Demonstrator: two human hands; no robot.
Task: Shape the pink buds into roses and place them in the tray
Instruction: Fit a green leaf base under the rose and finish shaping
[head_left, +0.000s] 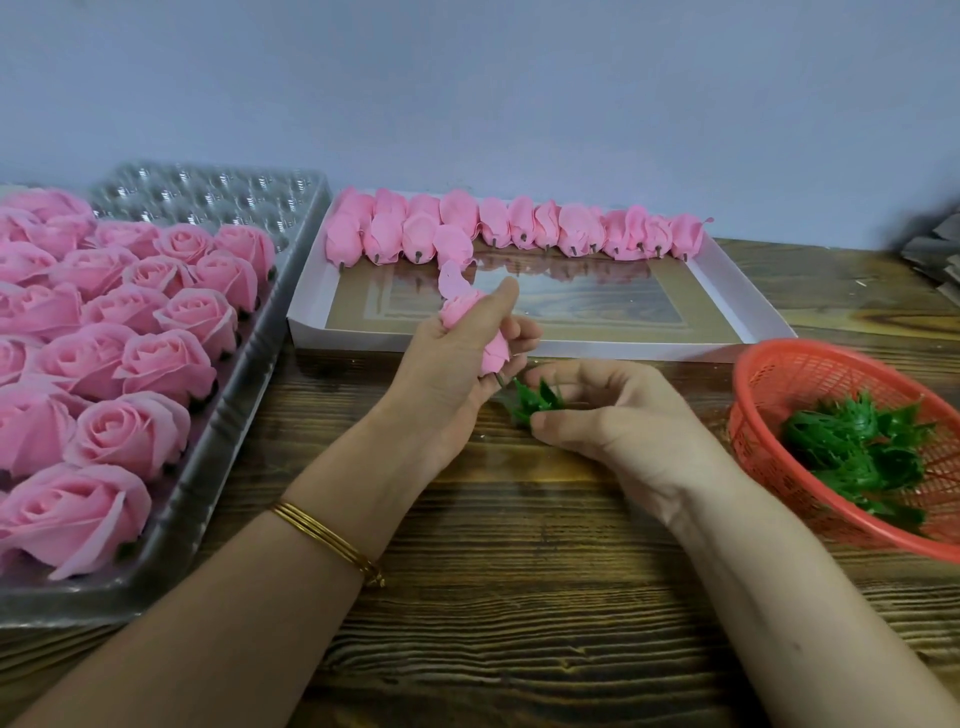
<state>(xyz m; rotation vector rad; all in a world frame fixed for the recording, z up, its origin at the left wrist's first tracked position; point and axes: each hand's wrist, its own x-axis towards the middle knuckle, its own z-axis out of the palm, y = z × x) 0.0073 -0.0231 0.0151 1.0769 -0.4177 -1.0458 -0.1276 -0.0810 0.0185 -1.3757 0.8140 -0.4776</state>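
My left hand (447, 364) grips a closed pink bud (462, 306) over the middle of the table, its short stem pointing down and right. Just beside that stem, my right hand (608, 415) pinches a green plastic calyx (535, 400). A clear plastic cell tray (249, 374) on the left holds several shaped pink roses (130, 364); its far cells are bare. A white shallow box (519, 343) behind my hands carries a row of several unshaped pink buds (519, 223) along its far side.
A red plastic basket (779, 379) at the right holds several green calyxes (857, 447). Wooden tabletop (493, 597) stretches in front of my hands. A grey wall runs behind the tray and box. Some grey material (935, 249) lies at the far right edge.
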